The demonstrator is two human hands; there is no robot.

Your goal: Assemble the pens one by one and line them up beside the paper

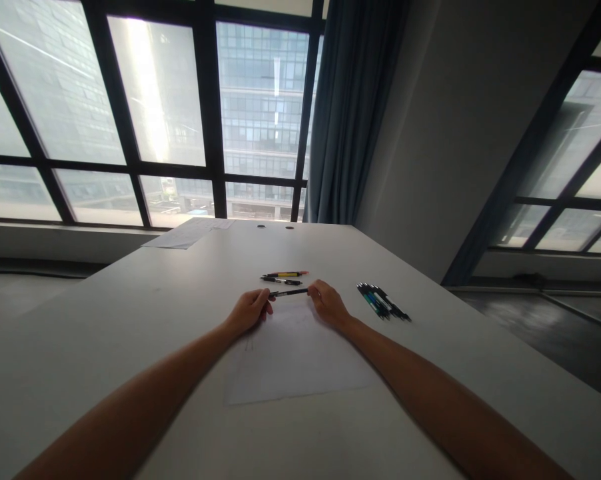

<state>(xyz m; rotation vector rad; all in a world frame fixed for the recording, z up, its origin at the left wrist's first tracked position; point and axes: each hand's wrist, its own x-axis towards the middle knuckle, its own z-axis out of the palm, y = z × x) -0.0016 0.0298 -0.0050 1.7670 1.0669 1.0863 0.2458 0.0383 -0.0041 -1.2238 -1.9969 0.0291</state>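
Observation:
A black pen (pixel 289 292) lies crosswise between my two hands, just above a white sheet of paper (pixel 295 357) on the grey table (pixel 130 333). My left hand (pixel 249 311) pinches the pen's left end. My right hand (pixel 326 303) holds its right end. Just beyond the pen lie a second dark pen (pixel 282 281) and a yellow pen with a pink tip (pixel 284 274), both loose on the table.
A bundle of several dark pens (pixel 382 301) lies to the right of my right hand. Sheets of paper (pixel 188 233) sit at the table's far left edge, near the windows. Two round cable holes (pixel 275 227) mark the far edge.

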